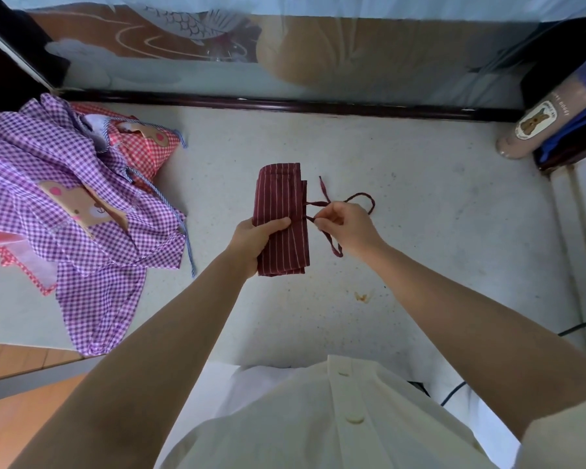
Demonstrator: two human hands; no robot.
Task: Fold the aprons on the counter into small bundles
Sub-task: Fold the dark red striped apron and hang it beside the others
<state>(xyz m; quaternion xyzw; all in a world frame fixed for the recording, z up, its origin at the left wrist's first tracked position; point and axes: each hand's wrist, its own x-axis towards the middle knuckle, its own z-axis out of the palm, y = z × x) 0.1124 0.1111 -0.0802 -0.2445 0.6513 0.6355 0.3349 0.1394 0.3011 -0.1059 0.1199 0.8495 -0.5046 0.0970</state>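
A dark red apron with thin white stripes [278, 194] is folded into a narrow bundle at the middle of the pale counter [437, 231]. My left hand [254, 240] grips the bundle's lower left side, thumb across the top. Its red tie strings [362, 197] trail to the right in a loop. My right hand [347, 225] pinches one string close to the bundle's right edge. A purple checked apron [65, 204] lies spread and crumpled at the left, over a red checked apron [139, 143].
A glass panel with a dark wooden rail [285, 104] closes off the far side of the counter. A tube-shaped container with a bear label [535, 126] stands at the far right. A small orange stain [362, 296] marks the counter near me.
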